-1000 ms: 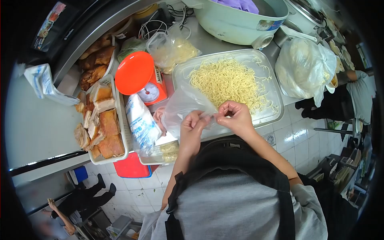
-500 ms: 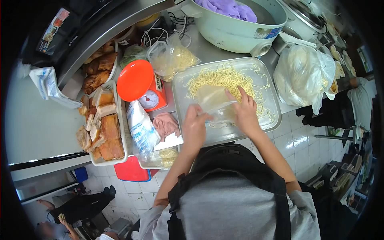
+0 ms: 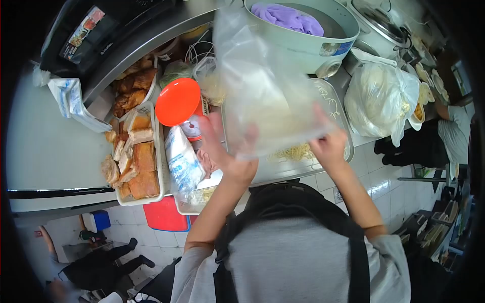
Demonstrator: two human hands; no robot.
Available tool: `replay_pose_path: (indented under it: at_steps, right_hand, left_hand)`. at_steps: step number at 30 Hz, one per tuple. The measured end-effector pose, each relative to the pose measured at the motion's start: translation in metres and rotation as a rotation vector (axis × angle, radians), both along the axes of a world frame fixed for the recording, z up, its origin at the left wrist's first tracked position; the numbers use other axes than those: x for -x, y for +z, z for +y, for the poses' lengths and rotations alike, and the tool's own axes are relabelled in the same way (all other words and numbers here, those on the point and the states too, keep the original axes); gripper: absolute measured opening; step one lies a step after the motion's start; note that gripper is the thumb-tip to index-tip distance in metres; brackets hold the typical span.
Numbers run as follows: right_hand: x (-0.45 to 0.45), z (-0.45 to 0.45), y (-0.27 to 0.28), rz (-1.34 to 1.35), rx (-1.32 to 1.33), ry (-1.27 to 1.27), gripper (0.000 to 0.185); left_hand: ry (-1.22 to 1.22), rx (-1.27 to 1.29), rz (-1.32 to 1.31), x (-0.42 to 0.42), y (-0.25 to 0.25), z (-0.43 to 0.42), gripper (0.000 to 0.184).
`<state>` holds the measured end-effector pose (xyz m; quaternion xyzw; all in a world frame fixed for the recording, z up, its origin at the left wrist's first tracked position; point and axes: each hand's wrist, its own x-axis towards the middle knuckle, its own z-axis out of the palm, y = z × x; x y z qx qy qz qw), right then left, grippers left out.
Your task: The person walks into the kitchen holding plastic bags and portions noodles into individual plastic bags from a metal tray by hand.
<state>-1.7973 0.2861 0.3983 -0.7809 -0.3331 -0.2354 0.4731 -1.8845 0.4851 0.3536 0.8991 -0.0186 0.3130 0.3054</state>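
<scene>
The right hand (image 3: 329,145) pinches the lower right edge of the clear bag (image 3: 260,96); the left hand (image 3: 237,164), thumb and fingers spread apart, is at the lower left, and blur hides whether it touches the film. Low over the tray (image 3: 278,169) half a second ago, the bag now rises toward the far side and looks fuller, probably opened out by the move. Beneath it, noodles (image 3: 295,153) lie in the tray, mostly hidden. Farther off are the scale (image 3: 178,102) and the basin (image 3: 305,53).
</scene>
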Motion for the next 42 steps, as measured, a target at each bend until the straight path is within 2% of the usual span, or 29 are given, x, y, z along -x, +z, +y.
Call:
replay_pose_path:
  at_steps: [1, 2, 4, 7, 10, 12, 14, 17, 20, 22, 24, 28, 30, 31, 33, 35, 40, 42]
  right_hand:
    - [-0.011, -0.004, -0.011, -0.204, -0.115, 0.113, 0.023]
    - [-0.023, -0.009, -0.034, -0.051, 0.036, 0.173, 0.019]
    - [-0.056, -0.018, -0.093, 0.242, 0.337, 0.28, 0.017]
    - [-0.09, -0.041, -0.153, 1.168, -0.005, -0.002, 0.03]
    - [-0.091, -0.009, -0.127, 0.352, 0.27, -0.112, 0.051]
    - [-0.069, 0.026, -0.118, 0.211, 0.627, -0.146, 0.065]
    - [-0.065, 0.034, -0.12, 0.242, 0.837, -0.11, 0.073]
    - [-0.083, 0.043, -0.124, 0.577, 0.903, -0.016, 0.072]
    - [-0.086, 0.026, -0.098, 0.538, 0.818, 0.01, 0.061]
    - [-0.091, 0.013, -0.069, 0.46, 0.608, 0.056, 0.052]
    - [-0.093, 0.007, -0.018, 0.492, 0.38, 0.137, 0.049]
    - [-0.099, 0.002, 0.083, 0.367, 0.177, 0.179, 0.04]
    - [-0.11, -0.003, 0.13, 0.348, 0.108, 0.264, 0.045]
    - [-0.1, -0.001, 0.159, 0.072, 0.128, 0.2, 0.038]
    - [-0.081, 0.017, 0.213, -0.193, 0.087, 0.05, 0.036]
    - [-0.087, 0.002, 0.257, -0.1, -0.01, 0.291, 0.036]
    - [-0.076, -0.037, 0.264, -0.139, 0.075, 0.14, 0.04]
    - [-0.071, -0.059, 0.259, -0.127, 0.133, 0.072, 0.043]
  left_hand:
    - [0.017, -0.048, 0.166, 0.003, -0.009, 0.004, 0.062]
    - [0.028, -0.109, 0.328, 0.006, -0.019, 0.008, 0.06]
    - [-0.003, -0.454, 0.84, -0.001, -0.033, 0.018, 0.056]
    - [0.082, -0.298, 0.492, 0.012, -0.02, 0.028, 0.052]
    - [0.123, 0.071, 0.563, 0.014, 0.043, 0.027, 0.052]
    - [0.09, -0.001, 0.4, 0.012, 0.036, 0.032, 0.05]
    - [0.085, -0.007, 0.269, 0.011, 0.038, 0.031, 0.052]
    - [0.364, 0.019, 0.093, 0.015, 0.046, 0.034, 0.054]
    - [0.52, 0.073, -0.045, 0.027, 0.042, 0.052, 0.057]
    - [0.54, 0.092, -0.062, 0.038, 0.039, 0.067, 0.056]
    - [0.564, 0.118, -0.08, 0.048, 0.037, 0.077, 0.054]
    - [0.598, 0.2, -0.11, 0.048, 0.035, 0.08, 0.057]
    - [0.614, 0.223, -0.103, 0.046, 0.035, 0.077, 0.061]
    - [0.6, 0.211, -0.092, 0.046, 0.036, 0.076, 0.063]
    - [0.571, 0.186, -0.069, 0.045, 0.037, 0.074, 0.067]
    - [0.56, 0.195, -0.081, 0.043, 0.035, 0.072, 0.067]
    - [0.517, 0.304, -0.126, 0.04, 0.031, 0.07, 0.068]
    - [0.541, 0.216, -0.113, 0.042, 0.032, 0.069, 0.068]
